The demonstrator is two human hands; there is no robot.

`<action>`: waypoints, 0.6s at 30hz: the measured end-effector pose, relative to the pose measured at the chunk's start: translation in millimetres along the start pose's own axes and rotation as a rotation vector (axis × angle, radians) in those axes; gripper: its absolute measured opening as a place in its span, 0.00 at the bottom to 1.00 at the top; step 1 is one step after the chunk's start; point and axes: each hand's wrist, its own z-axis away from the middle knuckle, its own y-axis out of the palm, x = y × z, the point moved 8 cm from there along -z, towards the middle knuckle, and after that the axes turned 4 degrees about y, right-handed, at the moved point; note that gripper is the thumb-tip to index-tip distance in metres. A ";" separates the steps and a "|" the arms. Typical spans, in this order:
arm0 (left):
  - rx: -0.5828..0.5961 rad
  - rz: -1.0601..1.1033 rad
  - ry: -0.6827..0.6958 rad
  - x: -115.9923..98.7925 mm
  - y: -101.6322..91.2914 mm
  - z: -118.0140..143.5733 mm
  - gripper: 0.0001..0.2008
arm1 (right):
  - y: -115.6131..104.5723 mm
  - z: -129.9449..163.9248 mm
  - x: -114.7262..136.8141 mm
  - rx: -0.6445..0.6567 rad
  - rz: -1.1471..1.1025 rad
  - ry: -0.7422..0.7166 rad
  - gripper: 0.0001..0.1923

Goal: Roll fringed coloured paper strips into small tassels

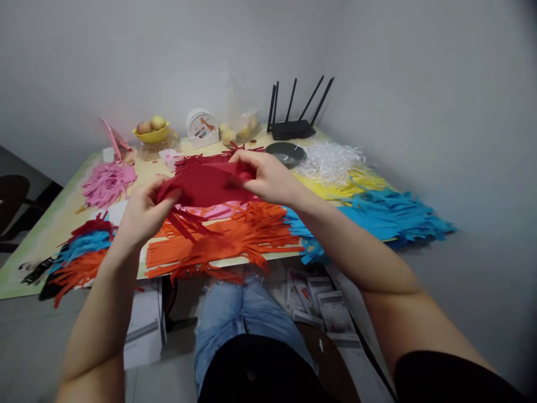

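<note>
I see the left hand and the right hand both pinching a red paper sheet in the centre of the frame, lifted just above the orange fringed paper. On the table, blue strips lie at right and pink strips at upper left.

Soft paper, shiny plastic, and a smooth counter

The red sheet held in the hands is thin matt paper, and it bends easily. The orange strips, blue strips and pink curls are the same dull paper (the white shreds look thinner). The router is black matt plastic. The yellow bowl looks like shiny plastic. The counter has a smooth printed cover. The jeans are rough blue cloth.
</note>
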 end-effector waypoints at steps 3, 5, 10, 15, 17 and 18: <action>-0.021 0.070 -0.029 0.0 3.9 1.8 0.05 | -3.9 5.6 3.8 0.015 -0.024 0.031 0.06; -0.042 0.154 -0.057 4.5 5.8 3.1 0.06 | -3.9 10.5 3.7 0.034 -0.046 0.054 0.07; -0.013 0.437 -0.105 19.2 13.4 6.7 0.12 | -11.0 23.1 3.3 -0.027 -0.110 -0.011 0.21; 0.039 0.550 -0.150 19.1 18.5 11.6 0.06 | -13.1 31.1 3.9 0.030 -0.185 -0.099 0.23; 0.025 0.513 -0.096 16.4 15.0 11.9 0.03 | -14.7 31.9 3.9 0.040 -0.173 -0.103 0.23; 0.012 0.474 -0.060 15.0 12.2 12.0 0.02 | -15.9 31.9 3.3 0.035 -0.167 -0.095 0.22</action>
